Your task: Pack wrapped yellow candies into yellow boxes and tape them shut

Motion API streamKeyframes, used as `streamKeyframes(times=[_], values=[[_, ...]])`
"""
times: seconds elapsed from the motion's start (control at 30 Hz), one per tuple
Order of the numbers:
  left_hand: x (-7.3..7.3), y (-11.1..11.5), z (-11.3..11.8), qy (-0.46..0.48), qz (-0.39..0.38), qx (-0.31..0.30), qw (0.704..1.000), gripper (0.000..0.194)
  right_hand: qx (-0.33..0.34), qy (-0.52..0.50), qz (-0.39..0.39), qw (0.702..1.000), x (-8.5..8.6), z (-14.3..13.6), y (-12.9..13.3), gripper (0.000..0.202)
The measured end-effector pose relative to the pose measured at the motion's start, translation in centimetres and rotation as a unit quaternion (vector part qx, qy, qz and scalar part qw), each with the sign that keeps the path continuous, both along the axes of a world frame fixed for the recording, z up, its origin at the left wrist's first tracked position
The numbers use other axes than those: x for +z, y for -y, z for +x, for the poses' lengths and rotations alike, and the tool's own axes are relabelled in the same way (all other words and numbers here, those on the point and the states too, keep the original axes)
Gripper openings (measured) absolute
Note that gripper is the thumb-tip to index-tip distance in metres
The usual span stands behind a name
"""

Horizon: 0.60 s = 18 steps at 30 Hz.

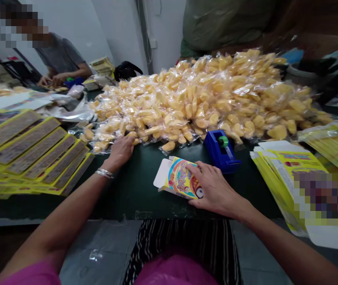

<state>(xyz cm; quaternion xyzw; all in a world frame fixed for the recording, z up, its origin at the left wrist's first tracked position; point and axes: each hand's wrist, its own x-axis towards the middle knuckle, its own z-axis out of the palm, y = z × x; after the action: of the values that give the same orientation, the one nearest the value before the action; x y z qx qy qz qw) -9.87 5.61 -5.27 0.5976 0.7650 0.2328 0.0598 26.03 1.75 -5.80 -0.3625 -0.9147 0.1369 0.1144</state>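
Observation:
My right hand grips a small printed carton in yellow and blue, lying on the dark green tabletop. The carton's white end flap stands open toward the left. At the near left edge of a big heap of clear packets with yellow pieces, my left hand, with a silver bangle on its wrist, has its fingers curled on a packet. Part of that grip is hidden by the hand. Just beyond my right hand stands a blue tape dispenser with a green-cored roll.
Stacked yellow cartons fill the left side. Flat carton blanks lie in a pile at right, with more plastic-covered ones behind. A co-worker sits at the far left. The table's front edge runs before my lap.

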Motion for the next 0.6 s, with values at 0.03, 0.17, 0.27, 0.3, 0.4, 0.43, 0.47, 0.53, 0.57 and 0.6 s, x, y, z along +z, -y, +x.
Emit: streamKeyframes(times=[0.03, 0.17, 0.27, 0.3, 0.4, 0.43, 0.47, 0.53, 0.57, 0.6], values=[[0.1, 0.1, -0.1, 0.001, 0.001, -0.004, 1.000, 0.011, 0.003, -0.003, 0.001, 1.000, 0.1, 0.1, 0.0, 0.097], [1.5, 2.8, 0.4, 0.013, 0.036, -0.007, 0.999, 0.020, -0.019, -0.053, 0.024, 0.998, -0.1, 0.7, -0.1, 0.101], [1.8, 7.3, 3.6, 0.109, 0.055, 0.006, 0.992, 0.034, -0.074, -0.123, 0.074, 0.987, -0.8, 0.1, 0.1, 0.104], [1.6, 8.8, 5.3, 0.240, 0.046, 0.010, 0.970, 0.041, -0.092, -0.145, 0.092, 0.981, -1.1, -0.5, 0.3, 0.105], [0.1, 11.7, 11.3, 0.560, 0.050, 0.012, 0.827, 0.063, -0.134, -0.191, 0.126, 0.964, -1.9, -3.0, 1.9, 0.108], [-0.5, 11.9, 13.2, 0.614, 0.082, 0.009, 0.785, 0.061, -0.142, -0.201, 0.127, 0.961, -2.1, -3.7, 2.6, 0.109], [-0.8, 11.9, 14.6, 0.650, 0.122, 0.021, 0.750, 0.055, -0.148, -0.212, 0.121, 0.958, -2.1, -4.3, 3.4, 0.111], [-1.0, 11.5, 16.4, 0.682, 0.179, 0.026, 0.708, 0.044, -0.150, -0.245, 0.076, 0.955, -1.7, -4.6, 4.7, 0.110], [-0.8, 11.4, 16.7, 0.687, 0.185, 0.016, 0.703, 0.042, -0.148, -0.272, 0.033, 0.950, -1.4, -4.3, 5.2, 0.107], [-0.5, 11.5, 16.7, 0.689, 0.169, -0.007, 0.705, 0.042, -0.147, -0.310, -0.021, 0.939, -1.0, -3.8, 5.6, 0.100]])
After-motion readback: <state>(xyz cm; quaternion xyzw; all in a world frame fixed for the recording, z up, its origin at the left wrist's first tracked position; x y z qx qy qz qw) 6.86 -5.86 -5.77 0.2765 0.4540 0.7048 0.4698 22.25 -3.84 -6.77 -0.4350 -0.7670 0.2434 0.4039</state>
